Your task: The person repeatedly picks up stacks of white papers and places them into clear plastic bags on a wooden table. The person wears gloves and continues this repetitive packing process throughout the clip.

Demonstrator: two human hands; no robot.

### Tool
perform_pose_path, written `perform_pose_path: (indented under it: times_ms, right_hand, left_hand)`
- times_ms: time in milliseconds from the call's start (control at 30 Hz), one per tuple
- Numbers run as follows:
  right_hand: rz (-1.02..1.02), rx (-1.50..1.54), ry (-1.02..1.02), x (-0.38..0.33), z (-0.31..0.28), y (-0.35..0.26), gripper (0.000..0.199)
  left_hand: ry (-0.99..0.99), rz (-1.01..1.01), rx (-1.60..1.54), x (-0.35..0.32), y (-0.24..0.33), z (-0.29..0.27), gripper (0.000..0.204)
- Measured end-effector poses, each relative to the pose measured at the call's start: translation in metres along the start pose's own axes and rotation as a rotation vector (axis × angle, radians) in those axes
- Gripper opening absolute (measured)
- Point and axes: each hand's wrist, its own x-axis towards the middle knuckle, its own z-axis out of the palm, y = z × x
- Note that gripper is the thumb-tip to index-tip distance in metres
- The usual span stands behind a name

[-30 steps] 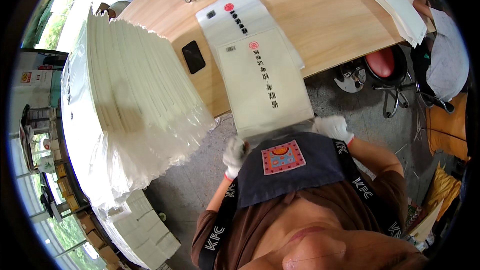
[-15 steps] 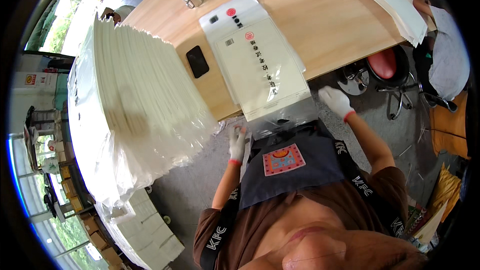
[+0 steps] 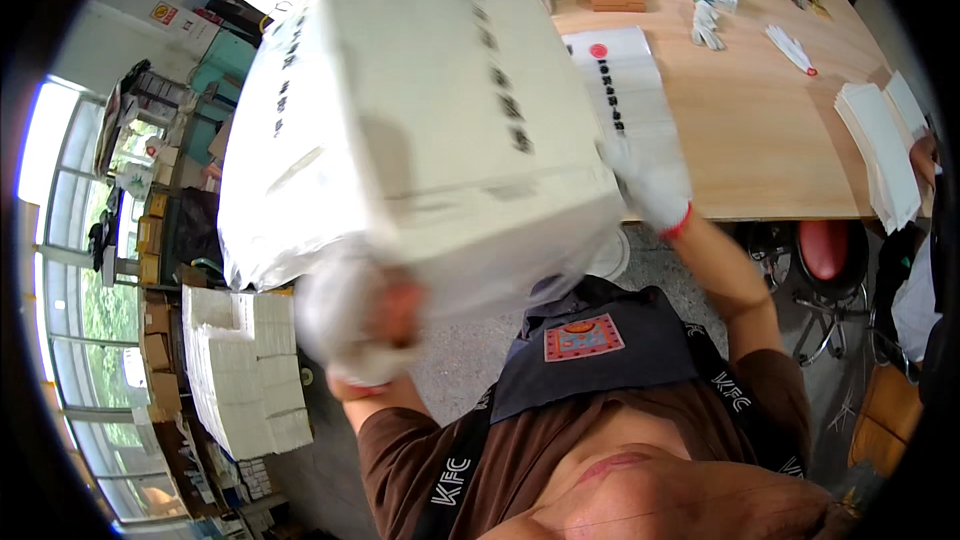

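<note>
A large thick bundle of white paper bags in a clear plastic wrap (image 3: pixel 400 110) is lifted up close in front of me, tilted and filling the upper left of the view. My left hand (image 3: pixel 350 325), in a white glove, grips its lower near corner from below. My right hand (image 3: pixel 650 185), also gloved with a red cuff, holds the bundle's right side near the edge of the wooden table (image 3: pixel 770 130). A flat white paper bag with black print and a red dot (image 3: pixel 625 90) lies on the table behind the bundle, partly hidden.
Stacks of white bags (image 3: pixel 885 150) lie at the table's right, beside another person's arm. Small packs and white gloves (image 3: pixel 790 45) lie at the far edge. White stacked bundles (image 3: pixel 245 370) stand on the floor at left. A red stool (image 3: pixel 825 250) is under the table.
Both hands rose from near my apron and took hold of the big wrapped bundle. It has swung up from the left side toward the table and now covers the phone and most of the flat bag.
</note>
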Motion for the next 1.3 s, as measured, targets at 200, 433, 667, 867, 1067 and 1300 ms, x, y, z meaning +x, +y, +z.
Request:
perform_pose_path:
  times_ms: [200,433,667,867,1067,1300]
  right_hand:
    - [-0.148,-0.473,-0.255,0.115,0.132,-0.103,0.041]
    - [-0.581,-0.992,-0.095,0.125,0.163,-0.110,0.052]
    - [-1.015,-0.930,0.084,0.172,0.186,-0.044,0.040]
    - [-1.420,-0.984,-0.105,0.128,0.195,-0.042,0.035]
    - [-1.274,-1.316,-0.280,0.050,0.154,0.014,0.028]
    - [-0.395,-1.611,-0.268,-0.032,-0.057,0.032,0.032]
  left_hand:
    - [0.721,-0.631,-0.152,0.076,-0.069,-0.083,0.031]
    - [0.341,-0.752,-0.126,-0.044,-0.179,-0.098,0.045]
    - [0.390,-0.569,-0.710,-0.057,-0.217,-0.054,0.054]
    - [0.519,-0.583,-0.716,-0.122,-0.221,0.028,0.056]
    - [-0.151,-1.232,-0.818,-0.305,-0.180,0.195,0.053]
    - [-0.975,-0.963,-0.990,-0.291,-0.046,0.293,0.050]
